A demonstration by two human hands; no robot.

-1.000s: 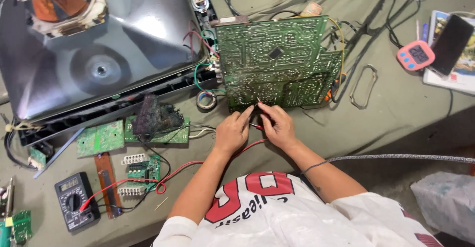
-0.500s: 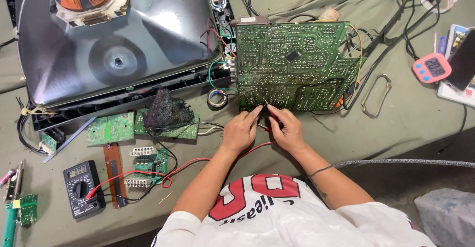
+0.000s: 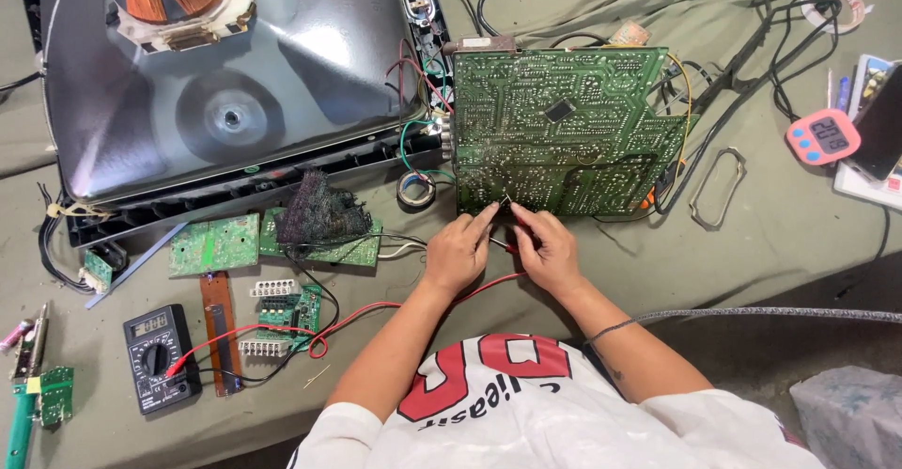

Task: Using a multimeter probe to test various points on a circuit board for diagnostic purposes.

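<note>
A large green circuit board [image 3: 564, 131] lies solder side up in front of me on the grey-green cloth. My left hand [image 3: 458, 251] pinches a thin multimeter probe, its tip touching the board's near edge. My right hand [image 3: 547, 248] grips a second probe with a red handle, also pressed to the near edge. Both tips meet close together at about the board's lower middle. Red and black leads [image 3: 310, 337] run left from my hands to a black multimeter [image 3: 158, 356].
A grey picture tube [image 3: 225, 74] with a copper coil lies at the upper left. Small green boards [image 3: 254, 242], a black mesh lump [image 3: 315, 211] and a tape roll [image 3: 415, 189] sit left of my hands. A pink timer [image 3: 823, 136] and phone [image 3: 881, 121] lie right.
The camera view has drifted, so everything sits further right and lower in the picture. My hands stay on the probes at the board's near edge.
</note>
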